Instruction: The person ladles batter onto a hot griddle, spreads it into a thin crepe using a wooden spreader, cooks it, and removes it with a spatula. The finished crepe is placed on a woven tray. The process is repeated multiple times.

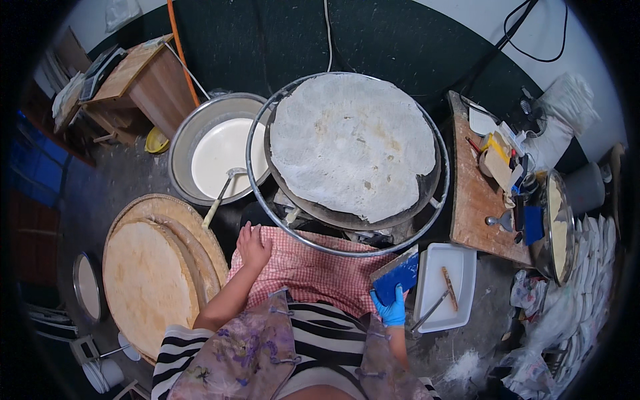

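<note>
My left hand (253, 248), bare, lies on the red-and-white checked apron (313, 257) with its fingers stretched out and holds nothing. In my right hand (391, 305), covered by a blue glove, is a flat blue scraper (395, 275), held beside the griddle's near right rim. A big round griddle (347, 225) stands in front of me inside a metal ring (250, 148). Spread over most of it is a thin whitish sheet of batter (350, 147), with ragged edges and a few yellowish patches.
Left of the griddle, a metal basin (181, 157) contains white batter (217, 160) and a ladle (220, 197). Round pancakes (150, 270) are stacked at lower left. On the right are a white tray (467, 287) with two sticks, a cluttered wooden board (473, 220) and plastic-wrapped bundles (580, 293).
</note>
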Action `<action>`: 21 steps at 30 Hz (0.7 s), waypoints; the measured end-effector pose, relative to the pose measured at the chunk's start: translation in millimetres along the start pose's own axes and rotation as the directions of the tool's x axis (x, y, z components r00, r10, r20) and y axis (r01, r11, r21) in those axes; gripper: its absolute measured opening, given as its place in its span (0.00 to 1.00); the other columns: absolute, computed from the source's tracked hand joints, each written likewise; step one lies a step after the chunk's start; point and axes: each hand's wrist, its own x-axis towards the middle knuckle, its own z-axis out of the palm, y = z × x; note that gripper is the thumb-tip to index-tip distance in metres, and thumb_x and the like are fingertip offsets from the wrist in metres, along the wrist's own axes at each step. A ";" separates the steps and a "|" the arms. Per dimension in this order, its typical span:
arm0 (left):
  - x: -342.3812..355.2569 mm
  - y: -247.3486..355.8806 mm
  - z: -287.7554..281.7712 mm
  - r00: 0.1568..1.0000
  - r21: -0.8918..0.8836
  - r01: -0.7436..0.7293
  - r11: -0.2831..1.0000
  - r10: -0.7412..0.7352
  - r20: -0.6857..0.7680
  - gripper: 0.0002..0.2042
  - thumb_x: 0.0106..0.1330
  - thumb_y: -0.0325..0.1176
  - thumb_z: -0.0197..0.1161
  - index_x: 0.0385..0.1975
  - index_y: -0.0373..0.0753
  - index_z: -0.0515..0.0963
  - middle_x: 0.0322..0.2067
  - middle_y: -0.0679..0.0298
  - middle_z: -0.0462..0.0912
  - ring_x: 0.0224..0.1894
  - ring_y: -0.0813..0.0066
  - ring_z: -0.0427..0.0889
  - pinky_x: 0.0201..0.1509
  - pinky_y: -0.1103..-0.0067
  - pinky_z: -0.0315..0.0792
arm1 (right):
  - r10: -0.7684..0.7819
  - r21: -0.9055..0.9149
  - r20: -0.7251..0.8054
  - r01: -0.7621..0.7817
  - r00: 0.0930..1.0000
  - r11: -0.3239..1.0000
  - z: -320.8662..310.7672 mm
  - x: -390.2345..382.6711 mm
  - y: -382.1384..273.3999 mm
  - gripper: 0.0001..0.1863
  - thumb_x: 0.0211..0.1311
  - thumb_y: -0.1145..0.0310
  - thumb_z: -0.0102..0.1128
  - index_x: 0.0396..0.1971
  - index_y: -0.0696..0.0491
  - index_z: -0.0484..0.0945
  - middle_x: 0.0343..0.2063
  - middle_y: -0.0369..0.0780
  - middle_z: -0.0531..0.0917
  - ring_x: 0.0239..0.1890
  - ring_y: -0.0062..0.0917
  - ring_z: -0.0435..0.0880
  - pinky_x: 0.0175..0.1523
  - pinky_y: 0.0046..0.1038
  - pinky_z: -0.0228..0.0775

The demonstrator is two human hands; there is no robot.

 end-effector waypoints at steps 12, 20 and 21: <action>0.0 -0.2 -2.7 1.000 -0.029 0.022 0.999 -0.022 0.003 0.25 0.48 0.40 0.62 0.49 0.40 0.71 0.57 0.51 0.61 0.60 0.52 0.58 0.61 0.63 0.52 | 0.045 -0.048 0.171 -0.037 0.984 0.998 -25.3 16.2 2.0 0.26 0.56 0.67 0.58 0.55 0.47 0.62 0.51 0.43 0.72 0.53 0.40 0.71 0.53 0.52 0.66; 2.5 0.4 -3.7 0.998 -0.015 0.058 0.998 -0.057 0.013 0.25 0.48 0.39 0.62 0.48 0.40 0.71 0.57 0.51 0.62 0.60 0.53 0.58 0.61 0.63 0.52 | 0.065 -0.036 0.105 -0.061 0.992 0.997 -10.1 11.8 -1.0 0.26 0.57 0.64 0.58 0.55 0.48 0.62 0.51 0.43 0.71 0.51 0.39 0.72 0.52 0.51 0.68; 2.6 0.1 -3.9 0.998 -0.015 0.062 0.998 -0.062 0.012 0.25 0.47 0.39 0.62 0.48 0.40 0.71 0.57 0.51 0.62 0.60 0.53 0.58 0.61 0.63 0.52 | 0.065 -0.051 0.103 -0.059 0.993 0.997 -8.8 11.9 -1.3 0.26 0.57 0.63 0.58 0.55 0.48 0.62 0.51 0.43 0.71 0.51 0.39 0.72 0.52 0.51 0.68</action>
